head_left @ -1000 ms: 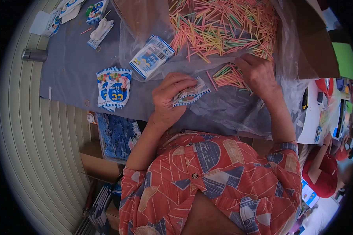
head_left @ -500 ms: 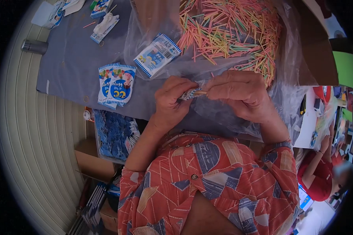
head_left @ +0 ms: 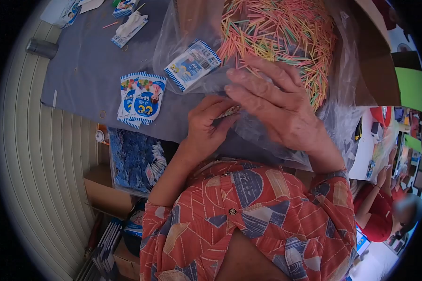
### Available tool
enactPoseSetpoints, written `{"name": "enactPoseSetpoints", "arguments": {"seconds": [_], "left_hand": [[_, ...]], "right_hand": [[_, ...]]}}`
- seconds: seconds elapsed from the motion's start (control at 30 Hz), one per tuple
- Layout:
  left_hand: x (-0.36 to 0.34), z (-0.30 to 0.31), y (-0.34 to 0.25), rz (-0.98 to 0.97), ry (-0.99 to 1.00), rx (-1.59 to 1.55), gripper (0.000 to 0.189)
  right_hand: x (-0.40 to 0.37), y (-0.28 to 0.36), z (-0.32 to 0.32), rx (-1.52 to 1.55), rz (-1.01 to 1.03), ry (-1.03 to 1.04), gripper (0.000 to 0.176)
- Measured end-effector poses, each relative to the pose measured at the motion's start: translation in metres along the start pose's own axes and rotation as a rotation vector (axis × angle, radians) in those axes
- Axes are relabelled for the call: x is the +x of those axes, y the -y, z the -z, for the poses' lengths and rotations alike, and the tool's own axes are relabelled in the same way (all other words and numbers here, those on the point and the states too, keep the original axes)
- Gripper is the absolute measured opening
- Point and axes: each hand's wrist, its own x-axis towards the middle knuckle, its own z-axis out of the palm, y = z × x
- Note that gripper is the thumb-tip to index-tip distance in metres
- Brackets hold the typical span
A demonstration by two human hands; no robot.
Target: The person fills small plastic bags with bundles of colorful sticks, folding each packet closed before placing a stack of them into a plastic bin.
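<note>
My left hand (head_left: 206, 122) pinches a small printed packet (head_left: 230, 111), seen almost edge-on and mostly hidden by the fingers. Just right of it and a little higher, my right hand (head_left: 281, 100) is open, fingers stretched out toward the left, with nothing visible in them. Beyond that hand lies a heap of thin pink, yellow and green sticks (head_left: 276, 28) in a clear plastic liner (head_left: 351, 61). A blue-and-white packet (head_left: 192, 65) rests on the liner's left edge. Several more printed packets (head_left: 145, 100) overlap on the grey table cover (head_left: 89, 70).
A cardboard box wall (head_left: 377, 56) rises at the right. Below the table's edge stands a bin of blue pieces and packets (head_left: 133, 161). A metal cylinder (head_left: 42, 48) sits at the left edge, beside ribbed wall panelling (head_left: 37, 154). Another person (head_left: 380, 210) works at far right.
My right hand has let go of the packet, opened its fingers and lifted slightly up. My left hand keeps its hold in nearly the same place.
</note>
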Motion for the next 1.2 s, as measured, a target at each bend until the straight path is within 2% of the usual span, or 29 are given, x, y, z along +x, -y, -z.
{"name": "enactPoseSetpoints", "arguments": {"seconds": [0.07, 0.13, 0.23, 0.33, 0.37, 0.43, 0.47, 0.5, 0.53, 0.6, 0.63, 0.67, 0.73, 0.83, 0.87, 0.9, 0.93, 0.97, 1.03, 1.07, 1.1, 1.13, 1.2], "left_hand": [[-0.003, 0.007, -0.003, 0.021, -0.025, 0.003, 0.030], [-0.004, 0.014, -0.005, 0.035, -0.039, 0.003, 0.028], [-0.002, 0.028, -0.010, -0.028, 0.033, 0.058, 0.026], [-0.008, 0.055, -0.025, 0.028, 0.000, 0.102, 0.027], [-0.010, 0.071, -0.025, 0.078, 0.012, 0.239, 0.027], [-0.006, 0.103, -0.029, 0.184, 0.055, 0.498, 0.025], [-0.002, 0.119, -0.032, 0.243, 0.079, 0.617, 0.024], [-0.002, 0.137, -0.019, 0.229, 0.146, 0.860, 0.037], [0.005, 0.136, -0.021, 0.197, 0.165, 0.844, 0.037], [0.017, 0.135, -0.029, 0.296, 0.046, 1.195, 0.057], [0.017, 0.139, -0.028, 0.342, 0.033, 1.197, 0.077], [0.013, 0.143, -0.025, 0.322, 0.046, 1.190, 0.077], [0.006, 0.150, -0.021, 0.340, 0.003, 1.154, 0.080], [0.000, 0.149, -0.021, 0.283, -0.071, 1.168, 0.080], [0.000, 0.145, -0.023, 0.281, -0.065, 1.166, 0.080], [0.001, 0.137, -0.027, 0.290, -0.095, 1.346, 0.075], [0.003, 0.129, -0.032, 0.296, -0.131, 1.528, 0.071], [0.010, 0.120, -0.040, 0.302, -0.129, 1.533, 0.071], [0.034, 0.091, -0.055, 0.060, 0.043, 1.278, 0.062], [0.044, 0.075, -0.052, 0.070, 0.041, 1.288, 0.062], [0.056, 0.058, -0.048, 0.011, 0.151, 1.241, 0.057], [0.066, 0.047, -0.041, -0.049, 0.256, 1.189, 0.053], [0.076, 0.034, -0.020, -0.001, 0.309, 1.253, 0.051]], "right_hand": [[0.003, 0.000, -0.005, 0.015, 0.001, -0.060, 0.046], [-0.003, 0.005, -0.023, 0.164, 0.041, 0.075, 0.050], [0.000, 0.005, -0.033, 0.220, 0.023, -0.048, 0.049], [0.008, 0.006, -0.018, 0.179, 0.096, -0.048, 0.043], [0.005, 0.005, -0.024, 0.174, 0.094, -0.061, 0.043], [-0.009, -0.003, -0.041, -0.006, 0.086, 0.255, 0.036], [-0.013, -0.007, -0.042, -0.034, 0.058, 0.246, 0.036], [-0.015, -0.012, -0.040, -0.008, 0.038, 0.197, 0.033], [-0.018, -0.018, -0.037, 0.023, 0.019, 0.148, 0.030], [-0.024, -0.033, -0.037, 0.070, -0.076, 0.080, 0.031], [-0.026, -0.040, -0.035, 0.145, -0.143, 0.019, 0.033], [-0.028, -0.048, -0.030, 0.131, -0.160, 0.011, 0.033], [-0.034, -0.073, -0.017, -0.108, -0.318, 0.102, 0.034], [-0.048, -0.144, -0.013, -0.273, -0.382, -0.010, 0.035], [-0.045, -0.163, -0.007, -0.208, -0.542, -0.002, 0.034], [-0.044, -0.181, -0.002, -0.138, -0.700, 0.010, 0.033], [-0.039, -0.197, -0.005, -0.136, -0.702, 0.011, 0.033], [-0.031, -0.213, -0.014, -0.186, -0.752, 0.078, 0.032], [-0.008, -0.223, -0.022, -0.223, -0.791, 0.151, 0.032], [0.009, -0.221, -0.017, -0.261, -0.832, 0.311, 0.039], [0.022, -0.221, -0.016, -0.300, -0.868, 0.470, 0.048], [0.029, -0.224, -0.021, -0.294, -0.857, 0.469, 0.048], [0.039, -0.235, -0.028, -0.470, -0.859, 0.453, 0.046]]}}
